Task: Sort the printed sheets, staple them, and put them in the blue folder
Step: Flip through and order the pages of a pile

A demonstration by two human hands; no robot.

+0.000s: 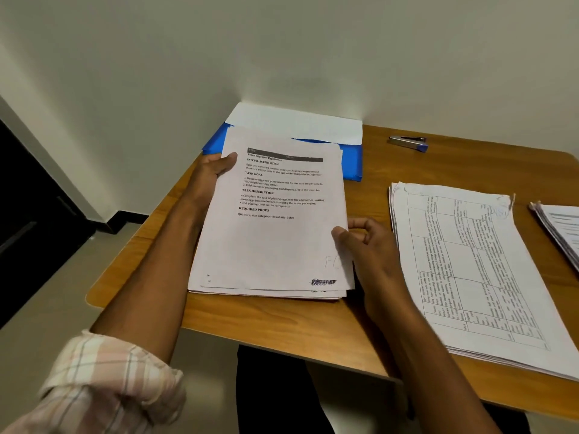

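Wooden desk (282,327) against a plain wall, so nothing fancy. Nearest, at about 4 o'clock, a thick stack (476,270) printed with tables is laid flat, and more sheets (560,227) are cut off by the frame edge at 3 o'clock. Dead centre, a bundle of printed sheets (272,220) is held up off the desk: its right edge is pinched by the right hand (366,245), thumb on top, while its upper left edge is gripped by the left hand (213,170), thumb over the page. Behind that, at 12 o'clock, the blue folder (351,161) is seen lying open with white paper (297,123) on it. A stapler (409,142) is parked at 1 o'clock.
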